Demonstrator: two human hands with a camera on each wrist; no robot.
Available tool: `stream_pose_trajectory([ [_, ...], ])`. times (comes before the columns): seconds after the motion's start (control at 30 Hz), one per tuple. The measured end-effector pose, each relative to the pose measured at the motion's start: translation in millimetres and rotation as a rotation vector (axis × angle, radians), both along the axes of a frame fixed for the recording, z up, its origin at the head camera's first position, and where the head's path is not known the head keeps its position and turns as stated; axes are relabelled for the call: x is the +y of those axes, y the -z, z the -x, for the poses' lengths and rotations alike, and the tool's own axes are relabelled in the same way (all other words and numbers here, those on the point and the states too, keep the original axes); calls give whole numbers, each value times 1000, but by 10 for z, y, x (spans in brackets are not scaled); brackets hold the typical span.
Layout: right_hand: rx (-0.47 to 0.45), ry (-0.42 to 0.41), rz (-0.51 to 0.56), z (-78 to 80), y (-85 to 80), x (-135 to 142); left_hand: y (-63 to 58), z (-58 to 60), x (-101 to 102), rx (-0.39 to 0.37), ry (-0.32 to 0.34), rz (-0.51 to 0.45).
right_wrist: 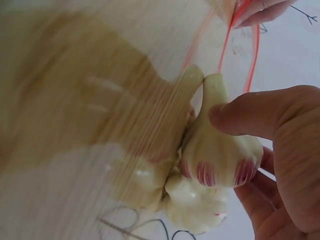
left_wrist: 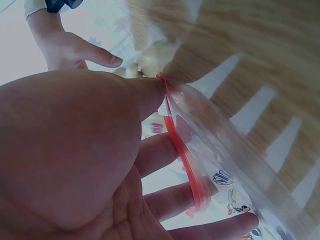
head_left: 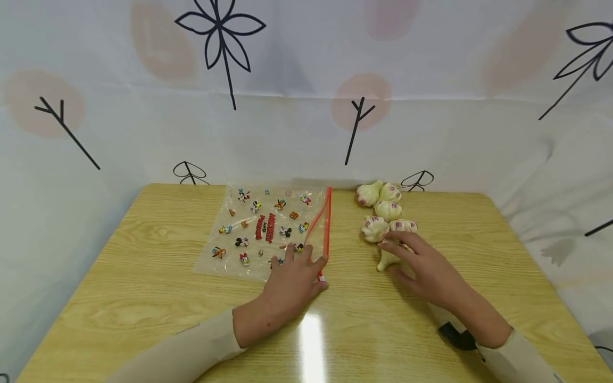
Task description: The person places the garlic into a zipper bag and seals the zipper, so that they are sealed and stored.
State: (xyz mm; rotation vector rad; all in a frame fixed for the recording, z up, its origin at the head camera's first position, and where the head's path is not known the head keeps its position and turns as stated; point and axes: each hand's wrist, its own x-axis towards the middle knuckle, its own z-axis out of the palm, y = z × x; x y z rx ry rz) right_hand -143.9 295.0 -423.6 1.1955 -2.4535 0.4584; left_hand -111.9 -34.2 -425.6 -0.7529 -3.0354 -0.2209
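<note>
Garlic bulb (right_wrist: 220,147), pale and rounded with purple patches, is grasped by the right hand (head_left: 426,271), thumb on its neck; it is the nearest in the group on the yellowish wood-grain table (head_left: 143,298). Other such bulbs (head_left: 388,210) lie beyond it. To their left, the left hand (head_left: 289,284) rests with spread fingers upon the clear plastic bag with cartoon prints (head_left: 254,218), at its red zip strip (head_left: 328,223). The step in hand seems to be taking this bulb; next move calls, I think, for lifting it free from its neighbours
</note>
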Motion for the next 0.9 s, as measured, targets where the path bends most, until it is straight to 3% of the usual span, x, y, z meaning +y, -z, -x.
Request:
stream_pose_trajectory([
  [0.2,-16,-21,-5,-8,8,-4,4,-7,-3,30,7,9],
  [0.9,-35,-18,21,-37,52,-165,11,-1,-4,0,-1,6],
])
